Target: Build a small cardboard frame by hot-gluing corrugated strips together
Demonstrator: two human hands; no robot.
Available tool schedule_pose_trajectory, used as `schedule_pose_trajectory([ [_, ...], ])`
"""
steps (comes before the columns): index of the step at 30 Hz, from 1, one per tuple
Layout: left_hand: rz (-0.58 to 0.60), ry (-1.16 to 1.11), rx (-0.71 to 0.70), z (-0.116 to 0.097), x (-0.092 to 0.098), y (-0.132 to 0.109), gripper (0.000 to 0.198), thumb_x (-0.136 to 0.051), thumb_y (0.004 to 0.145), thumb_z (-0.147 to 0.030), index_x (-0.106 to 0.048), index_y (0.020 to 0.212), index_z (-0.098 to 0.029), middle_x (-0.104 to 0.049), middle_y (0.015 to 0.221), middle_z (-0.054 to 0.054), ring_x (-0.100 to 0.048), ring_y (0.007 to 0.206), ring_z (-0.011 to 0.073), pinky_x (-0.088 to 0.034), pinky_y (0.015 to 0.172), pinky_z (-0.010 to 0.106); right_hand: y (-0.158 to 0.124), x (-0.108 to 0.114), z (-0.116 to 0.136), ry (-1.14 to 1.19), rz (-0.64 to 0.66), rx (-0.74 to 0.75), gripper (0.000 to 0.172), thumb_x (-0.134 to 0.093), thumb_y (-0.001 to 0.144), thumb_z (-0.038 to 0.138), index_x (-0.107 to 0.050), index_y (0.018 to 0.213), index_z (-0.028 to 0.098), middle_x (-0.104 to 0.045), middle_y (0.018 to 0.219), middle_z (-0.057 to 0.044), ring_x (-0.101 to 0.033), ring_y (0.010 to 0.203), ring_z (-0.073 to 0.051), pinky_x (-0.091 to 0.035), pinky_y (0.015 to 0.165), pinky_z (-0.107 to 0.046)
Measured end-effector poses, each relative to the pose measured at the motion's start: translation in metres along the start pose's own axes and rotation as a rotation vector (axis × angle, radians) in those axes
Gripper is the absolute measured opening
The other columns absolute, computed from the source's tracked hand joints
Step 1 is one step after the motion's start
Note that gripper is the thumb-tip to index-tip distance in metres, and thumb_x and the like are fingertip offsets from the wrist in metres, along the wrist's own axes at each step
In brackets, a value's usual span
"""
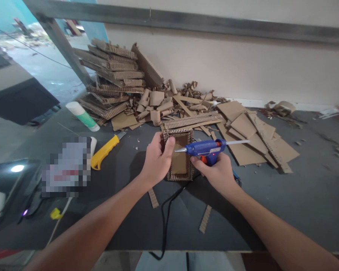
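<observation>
A small open cardboard box (pixel 180 162) with corrugated edges stands on the dark table (pixel 299 203). My left hand (pixel 156 159) is closed around its left wall, thumb over the rim. My right hand (pixel 217 172) grips a blue hot glue gun (pixel 205 149), its metal nozzle pointing left over the box's top edge near my left thumb. A glue stick pokes out of the gun's back to the right. The gun's black cord (pixel 166 222) runs down off the table's front edge.
A yellow utility knife (pixel 104 151) and a green-and-white glue bottle (pixel 83 116) lie left of the box. Stacked corrugated strips (pixel 113 79), rolled scraps and flat cardboard sheets (pixel 257 135) pile against the back wall. Two loose strips (pixel 205 219) lie near the front. Dark devices sit far left.
</observation>
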State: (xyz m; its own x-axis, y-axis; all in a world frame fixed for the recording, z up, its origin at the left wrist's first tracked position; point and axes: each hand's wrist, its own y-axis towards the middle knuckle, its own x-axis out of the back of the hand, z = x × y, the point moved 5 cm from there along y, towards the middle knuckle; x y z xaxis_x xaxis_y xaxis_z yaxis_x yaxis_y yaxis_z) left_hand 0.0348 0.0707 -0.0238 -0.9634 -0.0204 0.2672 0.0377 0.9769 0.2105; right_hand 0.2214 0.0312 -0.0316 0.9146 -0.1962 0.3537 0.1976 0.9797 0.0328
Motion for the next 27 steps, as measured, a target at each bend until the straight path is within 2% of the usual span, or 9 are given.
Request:
schedule_pose_trajectory([
  [9, -0.023, 0.156, -0.044, -0.010, 0.003, 0.001, 0.038, -0.046, 0.097, -0.057, -0.039, 0.080, -0.023, -0.042, 0.063, -0.004, -0.044, 0.057, 0.0135, -0.032, 0.054, 0.029, -0.001, -0.001, 0.005, -0.002, -0.016, 0.052, 0.029, -0.073, 0.065, 0.042, -0.055, 0.059, 0.020, -0.049, 0.050, 0.005, -0.041, 0.047, -0.010, -0.036, 0.046, -0.024],
  [14, -0.048, 0.212, -0.077, -0.010, 0.003, -0.001, 0.038, -0.044, 0.098, -0.056, -0.035, 0.079, -0.024, -0.040, 0.061, -0.005, -0.042, 0.053, 0.0130, -0.029, 0.051, 0.029, -0.003, -0.003, 0.008, 0.006, 0.004, 0.059, 0.028, -0.071, 0.066, 0.039, -0.053, 0.056, 0.020, -0.046, 0.049, 0.005, -0.039, 0.048, -0.009, -0.035, 0.046, -0.023],
  [19, -0.083, 0.239, -0.145, -0.013, 0.003, -0.003, 0.037, -0.044, 0.099, -0.054, -0.033, 0.079, -0.025, -0.037, 0.055, -0.007, -0.040, 0.048, 0.0132, -0.027, 0.049, 0.029, -0.006, -0.004, 0.006, 0.007, 0.028, 0.069, 0.024, -0.071, 0.068, 0.036, -0.056, 0.060, 0.020, -0.050, 0.053, 0.004, -0.041, 0.051, -0.009, -0.037, 0.048, -0.023],
  [27, -0.093, 0.282, -0.157, -0.017, 0.004, -0.002, 0.030, -0.045, 0.099, -0.047, -0.036, 0.080, -0.024, -0.043, 0.058, -0.005, -0.045, 0.049, 0.0126, -0.030, 0.048, 0.027, -0.006, -0.003, 0.008, 0.018, 0.039, 0.057, 0.026, -0.071, 0.067, 0.037, -0.054, 0.058, 0.020, -0.046, 0.050, 0.006, -0.037, 0.048, -0.008, -0.033, 0.045, -0.022],
])
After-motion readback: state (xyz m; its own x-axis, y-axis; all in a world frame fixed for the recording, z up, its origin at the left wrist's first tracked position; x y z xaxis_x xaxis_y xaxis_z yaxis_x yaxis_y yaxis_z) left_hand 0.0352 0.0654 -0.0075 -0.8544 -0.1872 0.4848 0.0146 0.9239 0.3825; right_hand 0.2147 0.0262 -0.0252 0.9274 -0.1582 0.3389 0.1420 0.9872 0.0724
